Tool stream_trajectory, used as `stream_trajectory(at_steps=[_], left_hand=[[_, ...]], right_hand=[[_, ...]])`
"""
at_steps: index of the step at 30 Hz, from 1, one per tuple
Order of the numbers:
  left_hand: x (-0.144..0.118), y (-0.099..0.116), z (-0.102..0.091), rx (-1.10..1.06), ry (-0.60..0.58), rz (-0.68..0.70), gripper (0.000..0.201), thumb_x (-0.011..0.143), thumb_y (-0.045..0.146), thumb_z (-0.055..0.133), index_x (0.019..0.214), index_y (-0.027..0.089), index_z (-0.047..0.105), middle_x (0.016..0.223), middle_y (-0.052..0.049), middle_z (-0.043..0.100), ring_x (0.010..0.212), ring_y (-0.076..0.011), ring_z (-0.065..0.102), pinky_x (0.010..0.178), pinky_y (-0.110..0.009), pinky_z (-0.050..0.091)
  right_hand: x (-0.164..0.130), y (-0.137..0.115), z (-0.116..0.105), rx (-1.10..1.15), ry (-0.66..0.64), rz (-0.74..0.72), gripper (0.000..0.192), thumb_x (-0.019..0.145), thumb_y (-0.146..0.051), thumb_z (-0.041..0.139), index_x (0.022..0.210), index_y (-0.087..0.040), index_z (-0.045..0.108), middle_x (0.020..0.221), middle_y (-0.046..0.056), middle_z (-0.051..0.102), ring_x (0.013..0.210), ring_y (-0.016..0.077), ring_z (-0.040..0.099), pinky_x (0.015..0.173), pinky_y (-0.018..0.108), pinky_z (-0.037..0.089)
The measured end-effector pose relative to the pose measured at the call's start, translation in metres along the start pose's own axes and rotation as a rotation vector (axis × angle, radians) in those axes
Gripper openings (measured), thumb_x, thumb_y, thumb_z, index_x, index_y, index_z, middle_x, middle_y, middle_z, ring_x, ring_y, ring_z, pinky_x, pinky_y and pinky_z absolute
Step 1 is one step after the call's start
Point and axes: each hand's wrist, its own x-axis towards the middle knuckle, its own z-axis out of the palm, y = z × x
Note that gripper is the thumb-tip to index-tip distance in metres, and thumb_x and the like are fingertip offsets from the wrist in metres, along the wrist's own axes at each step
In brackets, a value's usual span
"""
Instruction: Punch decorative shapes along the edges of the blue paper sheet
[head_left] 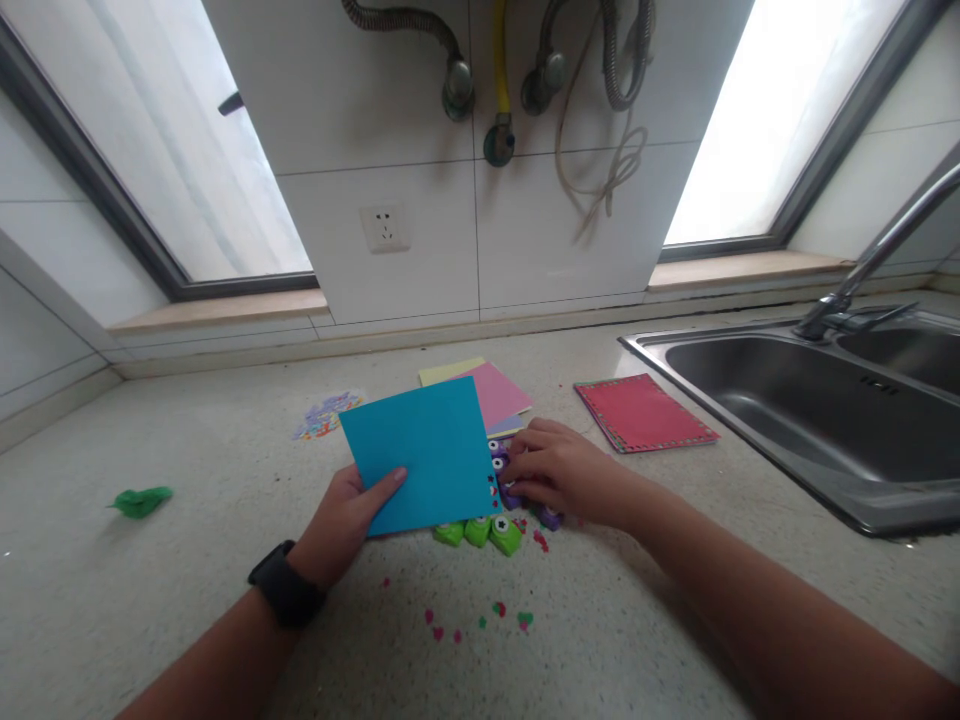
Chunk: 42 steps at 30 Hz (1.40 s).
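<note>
My left hand [337, 515] grips a blue sheet of card [431, 435] at its lower left, thumb on top and the other fingers hidden beneath. Small star and other shapes are punched along the card's right edge. Beside that edge, my right hand [566, 472] has its fingers curled round a purple craft punch [513, 497]; the fingers partly hide it. Another purple punch [496, 464] stands just left of the fingertips. Several green craft punches [478, 532] sit along the card's lower edge, partly covered by it.
Pink and yellow paper sheets [499, 392] lie behind the card. Red sheets [645, 412] with punched borders are stacked near the sink [750, 400]. Paper bits [438, 633] dot the counter; a colourful pile [328, 415] and a crumpled green item [141, 502] lie left.
</note>
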Motion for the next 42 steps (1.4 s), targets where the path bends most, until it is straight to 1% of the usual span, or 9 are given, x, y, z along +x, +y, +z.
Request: stream_trajectory(at_steps=[4,10,14,17,22,29,33,37,42], left_hand=[[0.001,0.000,-0.001,0.035,-0.037,0.008,0.062,0.084,0.049,0.072,0.129,0.009,0.059,0.132,-0.018,0.064,0.114,-0.0327,0.066,0.098,-0.046,0.054],[0.000,0.001,0.000,0.081,-0.038,0.023,0.060,0.083,0.052,0.071,0.124,0.009,0.063,0.130,-0.018,0.065,0.114,-0.0336,0.066,0.098,-0.047,0.054],[-0.001,0.004,0.003,0.106,-0.021,0.033,0.059,0.081,0.053,0.072,0.122,0.010,0.065,0.127,-0.018,0.067,0.110,-0.0345,0.068,0.096,-0.048,0.055],[-0.003,0.006,0.004,0.115,0.002,0.038,0.058,0.081,0.052,0.073,0.120,0.010,0.066,0.126,-0.018,0.068,0.111,-0.0344,0.068,0.096,-0.048,0.055],[-0.007,0.010,0.008,0.082,0.042,0.030,0.061,0.077,0.054,0.075,0.120,0.011,0.067,0.127,-0.018,0.068,0.110,-0.0350,0.068,0.095,-0.048,0.056],[-0.016,0.009,0.022,0.111,0.102,0.054,0.058,0.079,0.056,0.073,0.115,0.011,0.069,0.123,-0.017,0.070,0.104,-0.0323,0.069,0.093,-0.044,0.056],[-0.020,0.006,0.024,0.189,0.110,0.078,0.051,0.080,0.056,0.071,0.105,0.012,0.072,0.114,-0.015,0.073,0.098,-0.0325,0.070,0.089,-0.044,0.057],[-0.019,0.005,0.024,0.238,0.116,0.116,0.048,0.081,0.055,0.071,0.105,0.013,0.073,0.114,-0.014,0.073,0.101,-0.0331,0.069,0.092,-0.043,0.056],[-0.017,0.002,0.024,0.272,0.125,0.132,0.048,0.082,0.054,0.071,0.110,0.015,0.072,0.119,-0.012,0.072,0.106,-0.0329,0.068,0.095,-0.042,0.055]], right_hand=[[0.000,-0.005,-0.005,0.050,-0.036,0.013,0.017,0.094,-0.035,0.064,0.107,-0.026,0.071,0.103,0.004,0.067,0.099,0.0211,0.054,0.090,0.037,0.039],[0.006,-0.011,0.001,-0.102,-0.002,0.186,0.038,0.086,-0.057,0.068,0.093,-0.019,0.069,0.094,0.008,0.065,0.094,0.0249,0.054,0.085,0.039,0.041],[0.006,-0.015,0.001,-0.100,0.002,0.203,0.029,0.086,-0.049,0.071,0.092,-0.020,0.071,0.096,0.009,0.065,0.098,0.0264,0.056,0.086,0.040,0.042],[0.003,-0.016,-0.003,0.101,0.057,0.260,0.015,0.087,-0.033,0.069,0.095,-0.020,0.069,0.096,0.008,0.067,0.096,0.0236,0.058,0.084,0.038,0.045],[-0.001,-0.012,-0.004,0.782,0.276,0.469,0.027,0.097,-0.043,0.058,0.111,-0.020,0.053,0.084,0.004,0.066,0.066,0.0139,0.060,0.058,0.029,0.048],[0.002,-0.015,0.002,1.372,0.557,0.348,0.027,0.087,-0.032,0.075,0.103,-0.022,0.056,0.095,0.001,0.061,0.080,0.0124,0.066,0.067,0.025,0.052],[0.003,-0.019,0.005,1.495,0.562,0.360,0.025,0.085,-0.032,0.076,0.099,-0.022,0.058,0.090,0.000,0.061,0.081,0.0125,0.066,0.067,0.024,0.051],[0.002,-0.016,0.010,1.474,0.528,0.393,0.039,0.078,-0.032,0.082,0.110,-0.022,0.061,0.099,0.004,0.065,0.086,0.0140,0.066,0.075,0.028,0.053],[0.001,-0.013,0.014,1.441,0.453,0.388,0.035,0.079,-0.030,0.081,0.106,-0.021,0.062,0.095,0.004,0.066,0.076,0.0112,0.064,0.066,0.025,0.053]])
